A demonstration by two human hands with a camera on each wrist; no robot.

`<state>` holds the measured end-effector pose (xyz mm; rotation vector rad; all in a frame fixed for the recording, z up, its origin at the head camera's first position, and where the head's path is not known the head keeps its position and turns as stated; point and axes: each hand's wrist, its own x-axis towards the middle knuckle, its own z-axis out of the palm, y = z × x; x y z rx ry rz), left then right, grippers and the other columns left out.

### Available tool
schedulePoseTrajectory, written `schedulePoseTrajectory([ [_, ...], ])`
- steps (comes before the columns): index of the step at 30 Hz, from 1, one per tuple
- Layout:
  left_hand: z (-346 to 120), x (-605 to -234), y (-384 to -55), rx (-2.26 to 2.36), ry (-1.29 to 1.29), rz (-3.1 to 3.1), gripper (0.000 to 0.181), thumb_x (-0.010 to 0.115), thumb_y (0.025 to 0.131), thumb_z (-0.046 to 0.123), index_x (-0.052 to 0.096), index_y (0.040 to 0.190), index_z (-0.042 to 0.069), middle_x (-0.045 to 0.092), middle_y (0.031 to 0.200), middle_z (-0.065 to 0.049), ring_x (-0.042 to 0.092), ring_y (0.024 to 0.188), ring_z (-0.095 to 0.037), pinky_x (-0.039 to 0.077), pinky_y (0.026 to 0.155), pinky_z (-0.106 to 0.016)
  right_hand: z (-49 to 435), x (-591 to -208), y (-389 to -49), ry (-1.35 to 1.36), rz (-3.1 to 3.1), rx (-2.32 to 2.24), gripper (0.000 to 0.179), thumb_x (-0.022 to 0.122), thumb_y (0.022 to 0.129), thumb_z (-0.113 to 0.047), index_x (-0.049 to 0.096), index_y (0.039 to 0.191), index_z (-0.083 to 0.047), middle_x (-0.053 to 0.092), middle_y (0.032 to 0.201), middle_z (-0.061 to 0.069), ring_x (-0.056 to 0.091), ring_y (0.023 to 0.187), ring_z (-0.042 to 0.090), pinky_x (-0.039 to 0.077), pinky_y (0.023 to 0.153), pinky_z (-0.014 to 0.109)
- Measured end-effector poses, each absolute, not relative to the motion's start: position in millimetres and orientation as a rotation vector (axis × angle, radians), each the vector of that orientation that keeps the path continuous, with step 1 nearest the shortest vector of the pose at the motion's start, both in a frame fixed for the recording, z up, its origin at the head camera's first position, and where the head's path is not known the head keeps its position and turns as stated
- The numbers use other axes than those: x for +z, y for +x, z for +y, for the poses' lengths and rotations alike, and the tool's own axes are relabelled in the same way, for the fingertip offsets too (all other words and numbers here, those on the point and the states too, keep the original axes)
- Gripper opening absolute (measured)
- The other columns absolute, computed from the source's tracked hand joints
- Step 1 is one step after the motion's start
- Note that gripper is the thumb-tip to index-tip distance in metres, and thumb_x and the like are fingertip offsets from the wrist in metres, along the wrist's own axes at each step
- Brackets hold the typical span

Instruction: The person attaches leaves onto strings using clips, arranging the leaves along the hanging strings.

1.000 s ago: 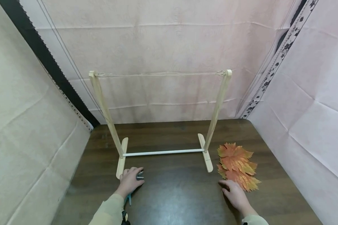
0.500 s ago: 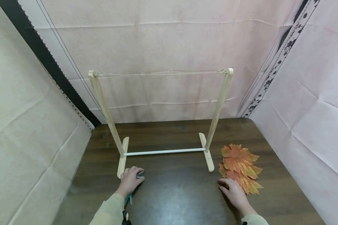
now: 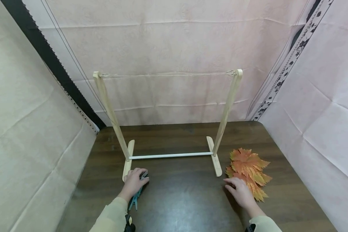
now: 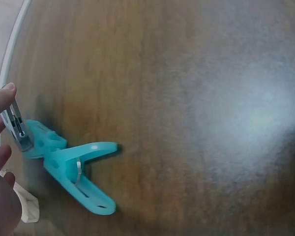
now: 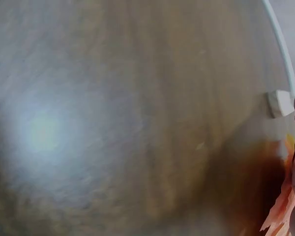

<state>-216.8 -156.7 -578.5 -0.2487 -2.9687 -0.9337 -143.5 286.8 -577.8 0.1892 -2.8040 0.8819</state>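
The left hand [image 3: 133,183] pinches a grey clip [image 4: 17,127] before the rack's [image 3: 171,156] left foot, the clip beyond the fingertips, its long axis slanting outward from that foot. A teal clip [image 4: 69,161] lies nearer the person than the rack, mouth toward it, handles splayed away; whether the clips touch, I cannot tell. The right hand [image 3: 240,191] is at the leaves [image 3: 247,166], right of the rack, their pile lengthwise front to back; its grip I cannot tell.
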Motion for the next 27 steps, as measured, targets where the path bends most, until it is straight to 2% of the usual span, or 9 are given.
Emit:
schedulePoseTrajectory([
  [10, -159.6, -567.1, -220.4, -1.088, -0.152, -2.922, 0.033, 0.065, 0.076, 0.029, 0.059, 0.107, 0.018, 0.055, 0.099, 0.001, 0.042, 0.093, -0.021, 0.034, 0.074, -0.040, 281.9, -547.8, -155.0, 0.143, -2.775, 0.937, 0.021, 0.062, 0.080, -0.018, 0.064, 0.101, -0.015, 0.060, 0.098, -0.003, 0.050, 0.093, 0.020, 0.041, 0.075, 0.043],
  [16, -162.8, -558.2, -222.2, -1.197, -0.079, -2.871, 0.034, 0.065, 0.076, 0.026, 0.059, 0.107, 0.014, 0.055, 0.099, -0.003, 0.043, 0.094, -0.022, 0.039, 0.075, -0.039, 284.5, -534.5, -159.4, 0.115, -2.711, 0.916, 0.016, 0.061, 0.081, -0.021, 0.065, 0.095, -0.016, 0.060, 0.096, -0.002, 0.051, 0.093, 0.021, 0.039, 0.077, 0.042],
  [20, -166.6, -552.2, -222.8, -1.250, -0.029, -2.852, 0.036, 0.064, 0.077, 0.031, 0.057, 0.108, 0.015, 0.055, 0.102, -0.003, 0.043, 0.097, -0.022, 0.038, 0.079, -0.040, 287.7, -525.0, -161.3, 0.065, -2.652, 0.909, 0.015, 0.059, 0.082, -0.023, 0.065, 0.094, -0.015, 0.060, 0.093, -0.002, 0.051, 0.089, 0.018, 0.039, 0.075, 0.038],
  [24, -170.9, -546.5, -223.8, -1.310, -0.004, -2.797, 0.039, 0.064, 0.076, 0.036, 0.057, 0.108, 0.014, 0.055, 0.104, -0.004, 0.045, 0.099, -0.023, 0.037, 0.083, -0.042, 288.7, -511.9, -163.7, 0.042, -2.597, 0.901, 0.014, 0.059, 0.083, -0.021, 0.065, 0.094, -0.015, 0.058, 0.087, -0.004, 0.048, 0.080, 0.012, 0.039, 0.068, 0.029],
  [27, -172.4, -540.6, -224.9, -1.365, 0.012, -2.743, 0.039, 0.065, 0.076, 0.034, 0.058, 0.107, 0.012, 0.056, 0.103, -0.006, 0.047, 0.098, -0.024, 0.038, 0.083, -0.042, 288.5, -501.5, -165.0, 0.037, -2.584, 0.902, 0.015, 0.059, 0.083, -0.022, 0.065, 0.095, -0.016, 0.057, 0.084, -0.005, 0.045, 0.075, 0.009, 0.038, 0.064, 0.025],
])
